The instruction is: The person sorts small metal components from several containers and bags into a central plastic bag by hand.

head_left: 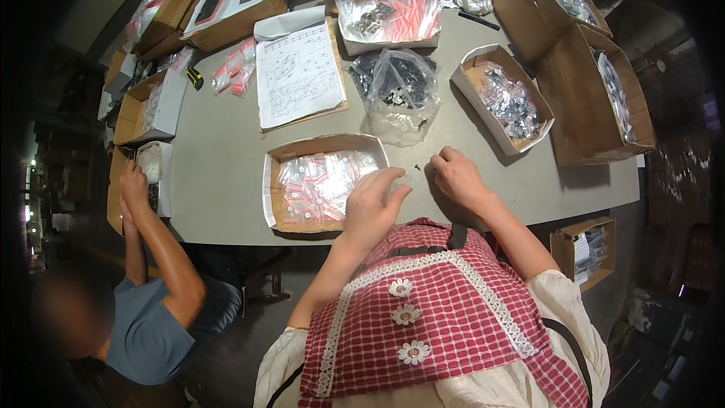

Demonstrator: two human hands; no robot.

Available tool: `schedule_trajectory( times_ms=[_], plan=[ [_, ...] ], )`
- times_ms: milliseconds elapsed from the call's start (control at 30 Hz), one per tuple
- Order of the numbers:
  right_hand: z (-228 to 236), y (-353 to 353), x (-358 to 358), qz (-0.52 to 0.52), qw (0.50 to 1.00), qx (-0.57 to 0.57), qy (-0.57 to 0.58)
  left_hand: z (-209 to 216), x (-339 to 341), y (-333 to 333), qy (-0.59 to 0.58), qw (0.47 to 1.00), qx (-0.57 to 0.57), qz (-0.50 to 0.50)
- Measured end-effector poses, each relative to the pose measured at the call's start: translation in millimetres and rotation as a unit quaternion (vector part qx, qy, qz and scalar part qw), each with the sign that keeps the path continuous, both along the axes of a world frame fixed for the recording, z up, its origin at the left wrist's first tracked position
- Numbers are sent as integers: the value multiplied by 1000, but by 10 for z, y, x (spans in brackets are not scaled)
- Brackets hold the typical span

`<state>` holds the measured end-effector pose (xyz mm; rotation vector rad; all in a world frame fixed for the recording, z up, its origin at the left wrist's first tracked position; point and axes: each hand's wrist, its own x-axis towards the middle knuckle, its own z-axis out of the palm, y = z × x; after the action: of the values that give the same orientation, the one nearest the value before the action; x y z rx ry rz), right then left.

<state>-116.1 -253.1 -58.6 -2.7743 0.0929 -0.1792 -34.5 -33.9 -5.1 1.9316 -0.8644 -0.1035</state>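
Since both hands sit close to the counter's (219, 189) near edge, we figure the small dark screw (418, 167) was worth having right between them, where neither arm has to stretch. It lies loose on the bare surface, just beside the right hand (459, 177), which has its fingers curled in and tips down low; we can't tell if they're pinching anything. The left hand (374, 200) is half curled, thumb and fingers curving toward each other around what looks like a bit of clear plastic, but we honestly can't say how tightly, or whether they meet on it.

That left hand overlaps the near right corner of the white-sided carton (268, 208) full of red-edged packets (317, 181). Our guess: low walls and a close spot make for short reaches, and the carton stops slippery little packets from wandering. The clear bag (408, 127) farther back is open with dark hardware in it, probably parked centrally so either hand can get at it. The paper sheet (298, 75) faces us, handy for reading, we'd say. The co-worker's hand (134, 181) is well apart, over at the left-end boxes.
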Motion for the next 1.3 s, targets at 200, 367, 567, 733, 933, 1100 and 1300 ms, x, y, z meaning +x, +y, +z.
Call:
schedule_trajectory(
  times_ms=[200,367,567,733,933,1100,1300],
  plan=[
    [16,-203,-7,9,997,-10,74,17,-19,15,-5,1000,-1,-4],
    [91,-231,-24,34,995,-16,93,-10,-43,1,-20,1000,-13,-12],
    [11,-224,-113,-23,994,-32,101,10,-72,14,-21,1000,-21,-11],
    [93,-267,-135,-27,990,-21,138,3,-64,8,-26,999,-16,-17],
    [371,-27,-62,-41,973,221,48,-20,-75,-10,-31,999,-23,-16],
    [892,296,-16,51,909,400,-103,17,-78,-6,-10,1000,-22,-20],
    [755,237,44,13,883,457,-105,13,-50,-18,-29,998,-52,-15]
  ],
)
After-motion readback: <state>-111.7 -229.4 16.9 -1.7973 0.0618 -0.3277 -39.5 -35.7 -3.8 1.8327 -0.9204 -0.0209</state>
